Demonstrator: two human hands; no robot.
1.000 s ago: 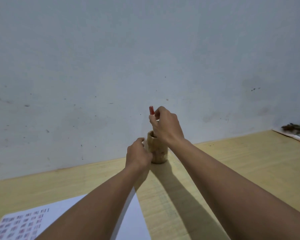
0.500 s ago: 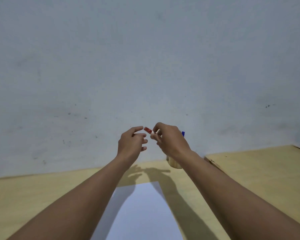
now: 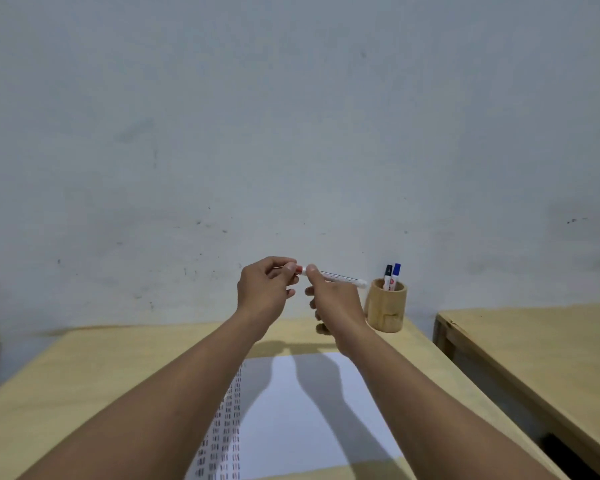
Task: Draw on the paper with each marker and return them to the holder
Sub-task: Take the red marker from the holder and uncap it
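- Holding the red marker [image 3: 336, 276] level in the air, the right hand [image 3: 333, 303] grips its white barrel between thumb and fingers, with the back end pointing toward the holder.
- Pinching the red cap [image 3: 299, 269] at the other end, the left hand [image 3: 265, 289] has its thumb and forefinger closed on it; the cap seems to sit on the marker, so I judge the step is pulling it off.
- Just to the right of the right hand, and a little beyond it, stands the wooden holder [image 3: 386, 308] on the table [image 3: 101, 368]. The marker's back end almost reaches its rim.
- Inside the holder stand a black marker [image 3: 388, 276] and a blue marker [image 3: 396, 273], caps up.
- Below both hands and nearer to the person lies the paper [image 3: 309, 410], flat on the table under the forearms.
- Along the left edge of the paper are rows of small dark and red strokes, so some drawing is already done. The right part is blank.
- What is left, as I judge: uncap, draw with the red, return it, and perhaps the other two.
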